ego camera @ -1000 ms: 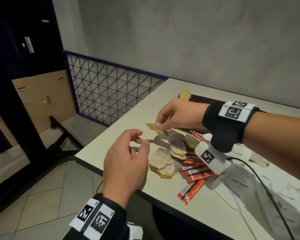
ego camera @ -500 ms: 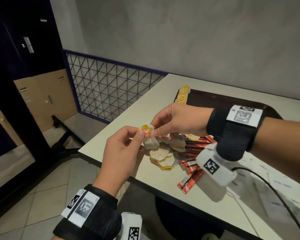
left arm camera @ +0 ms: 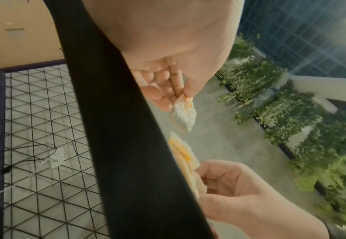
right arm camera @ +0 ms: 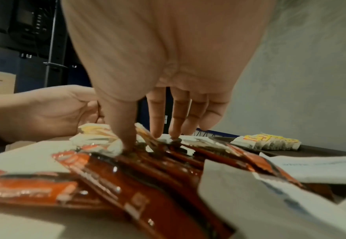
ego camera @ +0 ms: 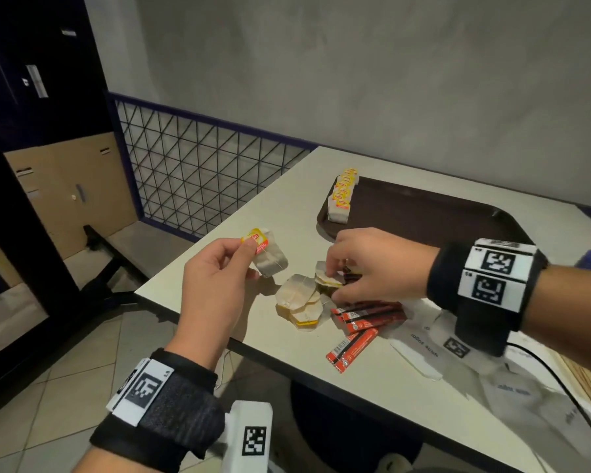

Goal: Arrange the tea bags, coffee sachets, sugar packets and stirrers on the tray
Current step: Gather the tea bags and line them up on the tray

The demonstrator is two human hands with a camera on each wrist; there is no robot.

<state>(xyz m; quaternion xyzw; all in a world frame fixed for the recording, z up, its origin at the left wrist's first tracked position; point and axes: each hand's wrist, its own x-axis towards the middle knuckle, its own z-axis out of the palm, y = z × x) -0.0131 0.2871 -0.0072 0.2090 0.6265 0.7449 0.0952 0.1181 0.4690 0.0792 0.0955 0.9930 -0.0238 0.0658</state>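
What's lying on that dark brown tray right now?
On the tray, only a row of yellow-tagged tea bags along its left edge is visible. The right hand and wristband hide its near part.

The tray (ego camera: 423, 213) is dark brown, on a pale cream table (ego camera: 253, 213) with a black edge. The row of tea bags (ego camera: 342, 196) on it is off-white with yellow tags lettered in red. The held tea bag (ego camera: 270, 257) is greyish white, its tag yellow and red. The loose tea bags (ego camera: 299, 298) are beige with yellow patches. The coffee sachets (ego camera: 362, 319) are red and dark brown with white barcode ends. The sugar packets (ego camera: 420, 332) are white with blue print. Both wristbands (ego camera: 164, 411) are black, carrying white tags with black square codes.
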